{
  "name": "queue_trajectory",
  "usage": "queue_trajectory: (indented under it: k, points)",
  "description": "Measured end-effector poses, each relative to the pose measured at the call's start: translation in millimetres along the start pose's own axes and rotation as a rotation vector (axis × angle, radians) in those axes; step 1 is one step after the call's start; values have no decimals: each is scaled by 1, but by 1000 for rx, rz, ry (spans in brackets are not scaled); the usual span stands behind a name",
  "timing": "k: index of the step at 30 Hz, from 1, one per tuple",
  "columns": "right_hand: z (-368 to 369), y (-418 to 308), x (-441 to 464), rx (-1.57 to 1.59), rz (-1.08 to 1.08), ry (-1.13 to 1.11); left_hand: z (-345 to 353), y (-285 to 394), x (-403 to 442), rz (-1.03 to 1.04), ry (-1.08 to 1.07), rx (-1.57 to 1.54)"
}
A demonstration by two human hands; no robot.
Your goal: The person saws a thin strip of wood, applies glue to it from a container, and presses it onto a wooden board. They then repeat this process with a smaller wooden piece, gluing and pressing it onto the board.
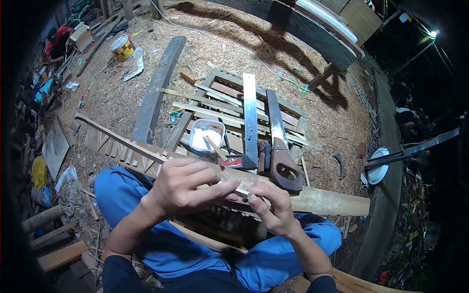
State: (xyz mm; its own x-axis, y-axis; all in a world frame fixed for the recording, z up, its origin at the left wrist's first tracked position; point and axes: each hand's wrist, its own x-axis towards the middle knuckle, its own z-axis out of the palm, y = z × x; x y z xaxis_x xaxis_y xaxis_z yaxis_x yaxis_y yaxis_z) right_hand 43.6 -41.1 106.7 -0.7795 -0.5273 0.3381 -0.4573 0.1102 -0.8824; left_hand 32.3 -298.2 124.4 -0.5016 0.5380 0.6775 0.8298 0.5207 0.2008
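Observation:
A long thin wooden strip (122,141) slants from the upper left into both my hands. My left hand (188,188) is closed around it, thumb and index finger along its near part. My right hand (272,206) pinches its near end; the fingertips partly hide that end. Under the hands a wide wooden board (337,201) lies across in front of my knees. Just beyond it stand a plastic tub (199,138) of white material with a small wooden stick (215,146) in it, a carpenter's square (250,107), and a handsaw (283,158).
Behind the tools lies a wooden frame (298,110) with several loose slats on it. A thick beam (160,88) lies to its left. Farther back are a bucket (122,49) and a person in red (56,44). Wood shavings cover the ground; a concrete edge (383,215) runs along the right.

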Motion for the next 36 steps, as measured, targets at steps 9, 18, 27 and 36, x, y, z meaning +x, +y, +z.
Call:
queue_trajectory:
  k: [9, 18, 27, 36]
  points:
    - [-2, 2, 3, -148, -110, 128, 4, -3, -1, -61, 73, 77]
    - [-7, 10, -2, -277, 122, 273, 21, -14, -7, 28, -102, 82]
    - [-9, 21, -12, -302, 286, 386, 53, -16, -10, 193, -84, 57]
    - [-12, 20, -10, -252, 335, 523, 87, -6, -9, 310, -21, -29]
